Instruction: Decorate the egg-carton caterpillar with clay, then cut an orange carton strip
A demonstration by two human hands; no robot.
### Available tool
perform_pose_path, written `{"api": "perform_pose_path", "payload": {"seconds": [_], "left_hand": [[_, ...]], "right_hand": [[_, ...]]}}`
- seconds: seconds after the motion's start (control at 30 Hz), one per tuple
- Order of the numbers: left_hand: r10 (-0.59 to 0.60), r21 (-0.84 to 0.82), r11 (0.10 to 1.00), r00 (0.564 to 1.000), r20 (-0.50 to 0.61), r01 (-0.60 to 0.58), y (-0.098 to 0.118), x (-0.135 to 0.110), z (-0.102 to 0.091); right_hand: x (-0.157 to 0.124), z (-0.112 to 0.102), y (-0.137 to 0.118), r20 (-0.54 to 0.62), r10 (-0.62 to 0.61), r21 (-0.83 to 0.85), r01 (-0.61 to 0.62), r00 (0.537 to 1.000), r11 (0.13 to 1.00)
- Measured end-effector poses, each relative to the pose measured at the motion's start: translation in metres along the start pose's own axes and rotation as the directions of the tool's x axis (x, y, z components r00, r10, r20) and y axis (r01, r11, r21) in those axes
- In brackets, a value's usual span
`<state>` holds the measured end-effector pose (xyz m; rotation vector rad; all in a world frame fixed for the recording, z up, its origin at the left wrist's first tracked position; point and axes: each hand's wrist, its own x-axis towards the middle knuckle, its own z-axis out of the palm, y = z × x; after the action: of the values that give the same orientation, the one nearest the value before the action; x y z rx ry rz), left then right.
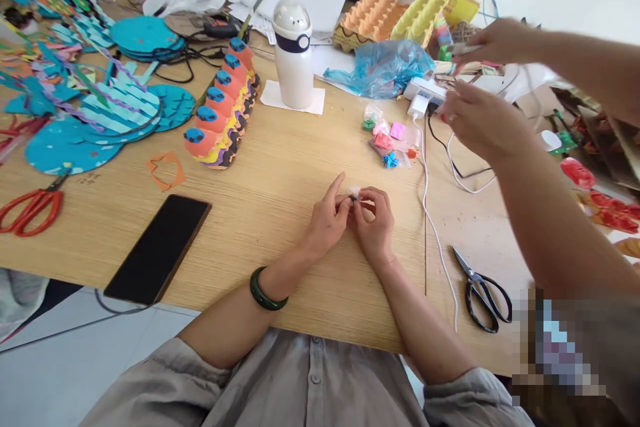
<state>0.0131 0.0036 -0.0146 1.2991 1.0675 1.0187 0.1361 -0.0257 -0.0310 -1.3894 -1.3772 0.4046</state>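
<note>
My left hand (pixel 327 217) and my right hand (pixel 374 220) meet over the middle of the wooden table (pixel 280 173). Both pinch a tiny whitish piece (pixel 354 193) between their fingertips; it is too small to name. A green bangle (pixel 265 292) sits on my left wrist. Small bags of coloured bits (pixel 390 140) lie just beyond my hands.
A black phone (pixel 160 247) lies front left, red scissors (pixel 31 208) at the far left, black scissors (pixel 483 293) at the right. A white bottle (pixel 294 57), paper crafts (pixel 220 110), egg trays (pixel 395 17) and a blue bag (pixel 383 67) stand behind. Another person's hands (pixel 483 120) work at a power strip (pixel 425 90).
</note>
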Motion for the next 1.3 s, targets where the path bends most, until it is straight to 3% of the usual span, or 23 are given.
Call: {"api": "perform_pose_path", "payload": {"seconds": [0.23, 0.53, 0.7, 0.8, 1.3], "left_hand": [[0.003, 0.058, 0.998, 1.0, 0.011, -0.003, 0.0, 0.001, -0.001], [0.046, 0.016, 0.999, 0.999, -0.003, -0.046, -0.005, 0.004, -0.007], [-0.041, -0.083, 0.996, 0.998, -0.04, 0.038, -0.001, 0.004, -0.006], [-0.075, -0.11, 0.991, 0.997, -0.021, 0.073, 0.0, 0.003, -0.005], [0.041, 0.015, 0.999, 0.996, -0.079, -0.04, 0.0, 0.003, -0.01]], "right_hand": [[0.0, -0.001, 0.001, -0.018, 0.041, 0.02, -0.041, 0.999, 0.999], [0.002, -0.002, -0.001, 0.058, 0.173, 0.235, -0.182, 0.983, 0.955], [0.004, -0.002, 0.0, 0.094, 0.184, 0.336, -0.205, 0.978, 0.919], [0.004, -0.002, 0.002, 0.088, 0.215, 0.336, -0.232, 0.973, 0.913], [0.006, -0.004, -0.003, 0.112, 0.24, 0.318, -0.263, 0.964, 0.911]]}}
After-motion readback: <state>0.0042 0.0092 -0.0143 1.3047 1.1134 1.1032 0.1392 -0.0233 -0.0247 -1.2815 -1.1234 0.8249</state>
